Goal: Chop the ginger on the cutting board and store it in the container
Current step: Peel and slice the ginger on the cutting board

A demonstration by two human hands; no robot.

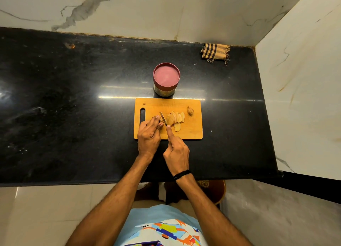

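Ginger slices (176,119) on cutting board (191,133), left grip (148,135) pinching ginger stub (161,120), right grip (177,151) holding knife (163,117), container (166,78) behind

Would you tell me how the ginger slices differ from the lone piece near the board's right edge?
The ginger slices are pale, flat and overlapping; the ginger piece is brown and lumpy. The slices lie by the knife; the piece sits apart. Both rest on the cutting board.

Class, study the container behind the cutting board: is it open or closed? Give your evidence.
Closed. A pink lid covers the whole top of the container, hiding its inside; it stands upright on the counter.
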